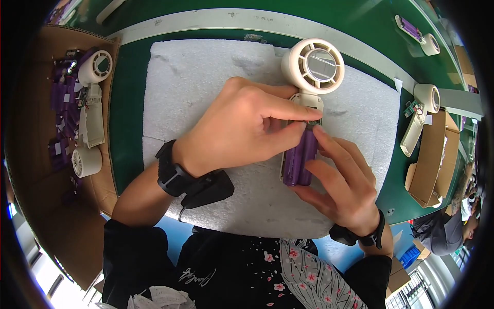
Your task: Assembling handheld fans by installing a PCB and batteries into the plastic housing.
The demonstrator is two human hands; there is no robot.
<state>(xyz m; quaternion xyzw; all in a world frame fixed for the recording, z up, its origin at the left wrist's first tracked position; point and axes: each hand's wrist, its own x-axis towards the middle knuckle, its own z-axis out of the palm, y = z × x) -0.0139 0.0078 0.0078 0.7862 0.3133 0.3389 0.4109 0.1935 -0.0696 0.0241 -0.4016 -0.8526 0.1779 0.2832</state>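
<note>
A cream hand-held fan (314, 67) with a round grille head lies on a white foam pad (195, 87), its handle opened toward me. Two purple cylindrical battery cells (301, 157) sit side by side in the handle shell. My left hand (242, 126) reaches across from the left, with thumb and fingertips pinching at the top end of the cells just under the fan head. My right hand (342, 180) cups the handle from the right and below, with the forefinger lying along the cells. Both wrists wear black straps.
A cardboard box (36, 154) at the left holds more cream fan parts (90, 103) and purple cells. Another open fan (419, 116) lies right of the pad beside a small cardboard box (435, 154). A further fan (417, 33) rests on the green bench at top right. Another person (453, 226) sits at far right.
</note>
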